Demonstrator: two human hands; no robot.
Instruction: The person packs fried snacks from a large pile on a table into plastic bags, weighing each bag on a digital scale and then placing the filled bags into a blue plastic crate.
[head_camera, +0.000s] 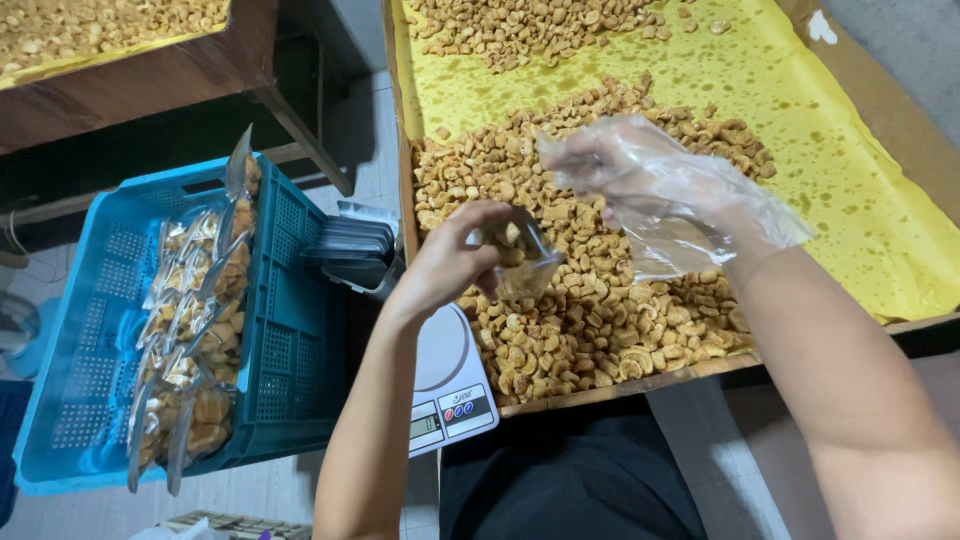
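While your left hand is pinched shut around the mouth of the small clear pouch, hold that pouch just above the near-left part of the cashew heap, over the left end of the tray. Judge the pouch as thin, soft film: light, limp, likely slippery, and unable to keep its own shape, so support comes from the grip alone. It appears partly filled with nuts, so expect the weight to sit low and the film to sag below the fingers. Take hold at the upper rim, with thumb on 1 side and fingers on the other, and keep the mouth facing up. Your right hand, covered by a loose clear plastic glove, hovers over the heap to the right of the pouch with fingers loosely curled; whether it holds any nuts cannot be told. Treat the cashews as dry, hard and brittle, so avoid squeezing the pouch body. The yellow-lined tray extends far and right. At near left, 1 white digital scale sits beside a blue crate holding filled pouches.
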